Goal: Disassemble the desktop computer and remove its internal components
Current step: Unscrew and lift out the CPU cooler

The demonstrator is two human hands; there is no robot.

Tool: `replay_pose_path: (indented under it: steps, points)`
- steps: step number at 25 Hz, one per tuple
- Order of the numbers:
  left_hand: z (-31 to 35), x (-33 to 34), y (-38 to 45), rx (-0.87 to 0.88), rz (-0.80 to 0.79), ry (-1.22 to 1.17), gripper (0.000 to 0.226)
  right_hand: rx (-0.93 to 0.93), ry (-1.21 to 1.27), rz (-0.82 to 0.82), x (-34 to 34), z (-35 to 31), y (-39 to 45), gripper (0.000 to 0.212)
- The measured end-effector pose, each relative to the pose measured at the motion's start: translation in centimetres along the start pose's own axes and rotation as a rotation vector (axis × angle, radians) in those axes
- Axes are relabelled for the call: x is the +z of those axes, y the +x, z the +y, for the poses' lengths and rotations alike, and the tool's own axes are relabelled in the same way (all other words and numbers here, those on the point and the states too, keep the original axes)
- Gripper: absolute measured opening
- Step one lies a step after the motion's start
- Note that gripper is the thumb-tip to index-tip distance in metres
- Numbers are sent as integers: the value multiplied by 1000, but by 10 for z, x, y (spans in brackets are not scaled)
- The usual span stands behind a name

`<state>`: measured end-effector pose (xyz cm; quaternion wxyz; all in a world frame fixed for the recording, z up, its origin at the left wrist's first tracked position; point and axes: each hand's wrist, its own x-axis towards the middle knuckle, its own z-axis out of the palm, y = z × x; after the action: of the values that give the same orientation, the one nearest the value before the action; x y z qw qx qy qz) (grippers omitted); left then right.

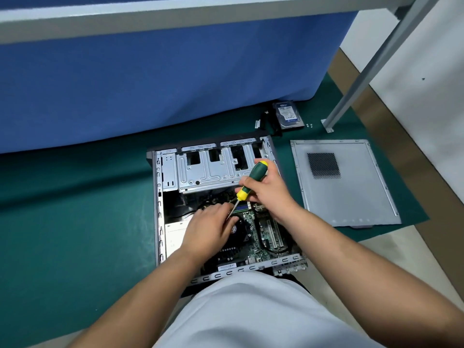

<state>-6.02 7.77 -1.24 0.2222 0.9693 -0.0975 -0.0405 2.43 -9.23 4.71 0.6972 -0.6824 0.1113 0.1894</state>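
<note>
Green mat (75,209) carries the open computer case (160,197). Over its motherboard (253,222), the right hand (268,194) grips a screwdriver (251,180). The left hand (211,227) pinches the shaft.

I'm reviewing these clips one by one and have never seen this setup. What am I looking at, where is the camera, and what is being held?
There is one picture, from a camera on the person's head, looking down at their arms. No robot is involved. An open computer case lies on a green mat, with its motherboard showing. The right hand grips a screwdriver that points down into the case. The left hand rests inside by the tip. On the mat lie the side panel, a hard drive and some small screws.
</note>
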Motion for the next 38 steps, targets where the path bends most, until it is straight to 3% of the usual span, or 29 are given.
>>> replay_pose_path:
  steps: [5,9,24,30,34,38]
  points:
    - [-8,13,9,4,-291,338,71,-199,-350,194,-52,-8,2,41]
    - [-8,23,12,24,-352,450,92,-248,-443,173,-56,10,-3,42]
    - [-10,30,9,73,-283,503,93,-226,-411,141,-48,33,-4,42]
    - [-9,29,9,84,-259,509,92,-369,-557,30,-40,29,-18,40]
    - [-9,30,9,76,-258,507,92,-375,-839,-42,-36,9,-22,36]
    - [-10,30,8,75,-258,511,91,-402,-1416,-63,-25,-16,-25,39]
